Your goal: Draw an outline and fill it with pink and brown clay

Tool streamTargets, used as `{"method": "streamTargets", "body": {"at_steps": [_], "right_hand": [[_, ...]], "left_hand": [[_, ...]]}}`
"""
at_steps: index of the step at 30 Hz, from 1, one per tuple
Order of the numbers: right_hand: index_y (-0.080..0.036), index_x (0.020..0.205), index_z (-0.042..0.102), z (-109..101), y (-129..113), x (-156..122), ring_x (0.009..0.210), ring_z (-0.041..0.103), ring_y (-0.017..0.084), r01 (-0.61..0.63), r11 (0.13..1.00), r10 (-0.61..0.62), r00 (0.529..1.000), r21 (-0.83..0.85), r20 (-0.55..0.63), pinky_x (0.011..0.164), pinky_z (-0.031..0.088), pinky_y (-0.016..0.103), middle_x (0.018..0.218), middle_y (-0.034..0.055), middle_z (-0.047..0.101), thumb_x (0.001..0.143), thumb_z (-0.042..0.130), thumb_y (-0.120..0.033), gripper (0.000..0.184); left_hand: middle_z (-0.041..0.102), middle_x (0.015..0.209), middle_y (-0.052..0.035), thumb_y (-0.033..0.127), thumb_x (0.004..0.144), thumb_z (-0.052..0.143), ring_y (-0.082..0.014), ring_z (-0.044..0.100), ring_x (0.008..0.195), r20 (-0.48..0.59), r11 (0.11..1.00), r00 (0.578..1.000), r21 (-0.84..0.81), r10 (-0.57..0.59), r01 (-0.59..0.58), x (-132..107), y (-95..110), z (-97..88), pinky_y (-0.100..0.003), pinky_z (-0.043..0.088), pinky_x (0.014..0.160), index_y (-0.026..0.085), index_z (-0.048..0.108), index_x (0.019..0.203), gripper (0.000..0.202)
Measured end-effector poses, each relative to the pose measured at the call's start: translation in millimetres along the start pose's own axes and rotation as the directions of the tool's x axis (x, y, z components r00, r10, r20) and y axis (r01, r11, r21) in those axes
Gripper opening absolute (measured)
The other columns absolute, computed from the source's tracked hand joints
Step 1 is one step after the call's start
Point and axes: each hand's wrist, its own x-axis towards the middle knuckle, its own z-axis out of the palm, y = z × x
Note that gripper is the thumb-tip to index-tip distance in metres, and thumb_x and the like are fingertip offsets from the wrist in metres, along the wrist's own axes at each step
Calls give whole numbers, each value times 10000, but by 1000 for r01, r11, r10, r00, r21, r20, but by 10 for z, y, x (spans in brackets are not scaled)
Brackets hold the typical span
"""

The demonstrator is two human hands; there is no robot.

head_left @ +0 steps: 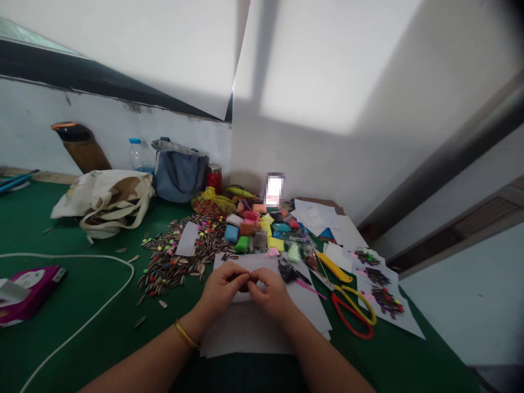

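Observation:
My left hand (pixel 224 289) and my right hand (pixel 270 290) meet above a stack of white paper (pixel 254 333), fingertips pinched together. A small dark brown piece (pixel 244 286) shows between them; the fingers mostly cover it, so its kind is unclear. Just beyond the hands, a bit of pink clay (pixel 272 252) lies at the paper's far edge. Black clay (pixel 287 269) sits on the sheet right of my right hand, beside a thin pink tool (pixel 311 289). Packets of coloured clay (pixel 248 228) are heaped behind the paper.
Striped sunflower seeds mixed with coloured beads (pixel 172 267) spread at left. Large scissors (pixel 352 311) and a yellow cutter (pixel 334 267) lie at right, near sheets with seed pictures (pixel 393 322). Bags (pixel 180 172), a lit phone (pixel 274 190) and a white cable (pixel 82 322) are around.

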Motion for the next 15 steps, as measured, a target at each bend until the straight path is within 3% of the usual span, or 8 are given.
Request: {"method": "streamTargets", "body": {"at_steps": [4, 7, 10, 12, 15], "right_hand": [[-196, 952, 702, -20, 10, 9, 843, 634, 190, -31, 988, 23, 998, 150, 55, 772, 474, 286, 891, 33, 706, 828, 645, -318, 183], [-204, 958, 707, -32, 11, 20, 873, 646, 190, -45, 980, 29, 996, 196, 83, 799, 478, 286, 922, 31, 718, 863, 605, -310, 175], [-199, 889, 705, -32, -8, 22, 826, 643, 184, -56, 991, 53, 998, 119, 27, 763, 476, 280, 873, 33, 718, 868, 558, -254, 159], [-199, 833, 701, -32, -28, 15, 796, 628, 180, -25, 999, 25, 1000, 39, 12, 742, 464, 279, 830, 28, 708, 837, 566, -214, 136], [-205, 776, 697, -37, -58, 0, 781, 609, 172, 37, 999, -37, 999, -8, 18, 739, 449, 278, 791, 16, 693, 817, 565, -175, 142]], "left_hand": [[672, 748, -34, 389, 758, 692, -170, 631, 692, -22, 987, 993, -109, -117, 114, -3, 4, -5, -268, 526, 604, 156, 696, 797, 236], [705, 919, -72, 448, 779, 665, -218, 661, 841, -12, 975, 983, -133, -182, 179, -24, 18, -12, -295, 554, 646, 170, 707, 993, 353], [681, 1086, -94, 501, 844, 569, -239, 650, 942, -6, 981, 986, -108, -165, 164, -34, 26, -15, -313, 563, 664, 211, 641, 1213, 475], [686, 1048, -86, 478, 835, 585, -228, 646, 918, -14, 996, 997, -40, -77, 76, -22, 13, -19, -312, 554, 685, 218, 670, 1172, 434], [693, 855, -60, 376, 777, 670, -204, 639, 834, 7, 993, 997, 89, 81, -81, 14, -32, -30, -311, 532, 740, 207, 758, 865, 210]]}}
